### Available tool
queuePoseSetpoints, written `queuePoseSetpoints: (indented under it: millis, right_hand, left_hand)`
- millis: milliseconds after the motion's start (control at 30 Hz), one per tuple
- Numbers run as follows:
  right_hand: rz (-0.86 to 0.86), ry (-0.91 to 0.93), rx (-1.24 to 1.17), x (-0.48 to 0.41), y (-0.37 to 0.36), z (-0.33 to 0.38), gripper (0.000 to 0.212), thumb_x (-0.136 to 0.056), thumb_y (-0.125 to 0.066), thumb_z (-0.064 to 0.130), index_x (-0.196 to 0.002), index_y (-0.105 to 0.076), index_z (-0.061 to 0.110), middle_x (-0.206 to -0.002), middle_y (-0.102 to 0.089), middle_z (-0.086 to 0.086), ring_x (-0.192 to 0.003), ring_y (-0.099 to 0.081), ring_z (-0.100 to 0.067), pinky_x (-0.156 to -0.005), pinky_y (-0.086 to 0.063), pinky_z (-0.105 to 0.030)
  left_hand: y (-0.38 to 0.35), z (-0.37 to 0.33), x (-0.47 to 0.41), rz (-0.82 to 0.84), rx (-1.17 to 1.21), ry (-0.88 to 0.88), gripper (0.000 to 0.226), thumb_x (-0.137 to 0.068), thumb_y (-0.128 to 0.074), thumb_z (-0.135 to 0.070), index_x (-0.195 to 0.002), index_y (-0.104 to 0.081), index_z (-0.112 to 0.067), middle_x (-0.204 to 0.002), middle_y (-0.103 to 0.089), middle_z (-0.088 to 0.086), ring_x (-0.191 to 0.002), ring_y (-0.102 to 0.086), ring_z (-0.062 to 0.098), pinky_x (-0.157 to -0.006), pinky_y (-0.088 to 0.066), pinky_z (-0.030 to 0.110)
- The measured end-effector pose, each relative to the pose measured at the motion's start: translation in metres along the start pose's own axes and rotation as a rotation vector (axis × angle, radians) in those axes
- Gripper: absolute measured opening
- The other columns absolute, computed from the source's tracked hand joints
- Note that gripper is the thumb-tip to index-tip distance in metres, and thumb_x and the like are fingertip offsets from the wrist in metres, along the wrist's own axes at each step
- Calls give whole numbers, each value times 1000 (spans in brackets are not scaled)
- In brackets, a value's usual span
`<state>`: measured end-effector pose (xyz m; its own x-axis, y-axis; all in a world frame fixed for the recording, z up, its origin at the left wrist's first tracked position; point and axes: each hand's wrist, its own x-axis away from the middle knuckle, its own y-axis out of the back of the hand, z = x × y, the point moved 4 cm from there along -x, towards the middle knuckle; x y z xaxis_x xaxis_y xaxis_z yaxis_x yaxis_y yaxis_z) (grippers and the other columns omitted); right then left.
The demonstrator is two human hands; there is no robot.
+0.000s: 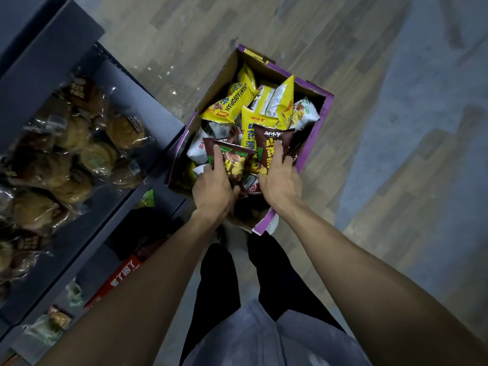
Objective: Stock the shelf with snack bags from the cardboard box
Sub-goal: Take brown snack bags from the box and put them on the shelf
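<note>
I see both hands in the box (313,143); left hand (214,186) fingers wrap a brown bag (235,165); right hand (281,182) grips another bag (272,146); shelf (169,122) edge touches the box; open floor (369,128) right.

Both bare forearms are extending forward and downward, converging slightly toward the hands. The left hand (214,184) is lying palm down, index finger stretched ahead, thumb angling inward toward the right. The right hand (281,182) is likewise facing palm down, fingers spreading and curling forward, thumb pointing toward the left hand. Neither grip is visibly closing fully. Dark-trousered legs are standing below.
</note>
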<state>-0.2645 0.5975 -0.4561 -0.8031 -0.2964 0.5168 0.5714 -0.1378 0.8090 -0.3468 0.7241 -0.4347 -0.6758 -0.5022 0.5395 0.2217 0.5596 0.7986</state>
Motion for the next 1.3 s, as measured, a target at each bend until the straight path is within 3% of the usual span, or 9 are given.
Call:
queuePoseSetpoints:
  millis: [100, 200, 367, 433, 567, 700, 833, 1100, 1300]
  right_hand:
    - [-33, 32, -48, 5, 10, -2, 88, -92, -63, 24, -156, -2, 21, -131, -44, -21, -108, -54, -40, -88, -46, -45]
    - [-30, 50, -104, 11, 25, -13, 89, -91, -63, 22, -157, -3, 23, -132, -43, -20, -112, -52, -40, -88, -47, -45]
    - [-61, 49, -134, 14, 42, -30, 84, -88, -65, 22, -155, -14, 21, -131, -48, -23, -111, -55, -44, -88, -49, -46]
    - [-55, 53, -129, 14, 44, -32, 85, -88, -66, 23, -155, -14, 21, -132, -48, -23, -112, -54, -44, -89, -49, -46]
    - [-50, 74, -111, 12, 42, -26, 85, -89, -66, 23, -156, -14, 20, -129, -49, -21, -112, -54, -42, -89, -46, -45]
    - [-25, 100, -77, 9, 37, -9, 85, -91, -64, 24, -156, -11, 21, -130, -46, -18, -113, -53, -39, -92, -46, -46]
    - [-38, 109, -34, 3, 29, 0, 89, -91, -65, 23, -157, -5, 22, -130, -45, -17, -110, -54, -38, -92, -46, -46]
    - [112, 21, 107, -19, -11, -1, 115, -87, -70, 13, -151, 23, 33, -157, -15, -30, -125, -47, -44, -97, -45, -45]
    - [115, 32, 95, -26, -1, 1, 109, -89, -70, 19, -154, 17, 29, -135, -43, -21, -108, -57, -38, -73, -42, -38]
  left_hand:
    - [10, -1, -9, 24, -166, -29, 100, -79, -76, -35, -152, -9, -20, -120, -57, 15, -102, -61, 38, -67, -41, 39]
    - [28, -9, -21, -5, -293, -195, 82, -79, -72, -15, -145, -26, -27, -117, -61, 7, -101, -62, 34, -65, -43, 38]
    - [31, -30, -35, 111, -454, -656, 54, -79, -63, -2, -129, -57, -23, -121, -62, 2, -118, -52, 25, -96, -44, 34]
    - [25, -30, -32, 139, -427, -734, 45, -72, -65, -9, -115, -64, -21, -117, -65, 4, -118, -54, 24, -95, -46, 40]
    - [20, -32, -12, 108, -319, -695, 26, -76, -63, -19, -102, -63, -14, -120, -64, 12, -127, -50, 26, -89, -48, 41]
    - [10, -28, 3, -43, -166, -662, 21, -78, -72, -18, -93, -59, -9, -97, -55, 10, -95, -50, 29, -76, -46, 41]
    - [3, -17, 3, -272, -101, -335, 53, -79, -71, -11, -127, -48, -15, -115, -44, 12, -101, -45, 30, -71, -50, 42]
    - [-19, -13, -16, -115, 83, -60, 89, -76, -77, -14, -149, -26, -23, -134, -38, 17, -116, -49, 38, -93, -49, 47]
    - [-17, -15, -12, -97, 149, 56, 89, -82, -74, -37, -152, -19, -35, -138, -41, 20, -124, -48, 38, -96, -46, 43]
